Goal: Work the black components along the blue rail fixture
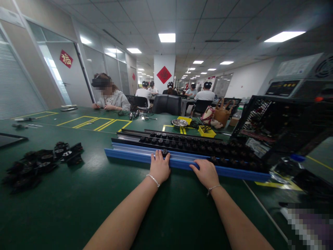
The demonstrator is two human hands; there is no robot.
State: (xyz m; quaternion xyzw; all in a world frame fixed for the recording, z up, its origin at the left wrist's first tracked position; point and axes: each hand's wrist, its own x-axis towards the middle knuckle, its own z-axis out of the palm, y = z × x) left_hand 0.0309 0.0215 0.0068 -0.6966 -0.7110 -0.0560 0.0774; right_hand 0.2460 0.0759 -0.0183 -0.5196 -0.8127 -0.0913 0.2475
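Observation:
A long blue rail (182, 164) lies across the table in front of me, with a channel along its length. Over its middle, my left hand (159, 169) rests with fingers spread. Its fingertips are at a small black roller-like part (164, 152) in the channel; whether they press on it I cannot tell. Farther right, my right hand (207, 172) grips the rail's near edge, thumb in front and fingers bent over the top, partly hidden. Several more black roller-like parts (229, 161) sit in the channel to the right. Behind are dark rails (179, 139) filled with similar parts.
Loose black parts (39, 161) are heaped at left. At right stand a clear bottle (286, 168) and an open computer case (260, 121). Yellow trays (207, 132) and a metal dish (179, 123) lie beyond the rails. A person (110, 97) sits across the table.

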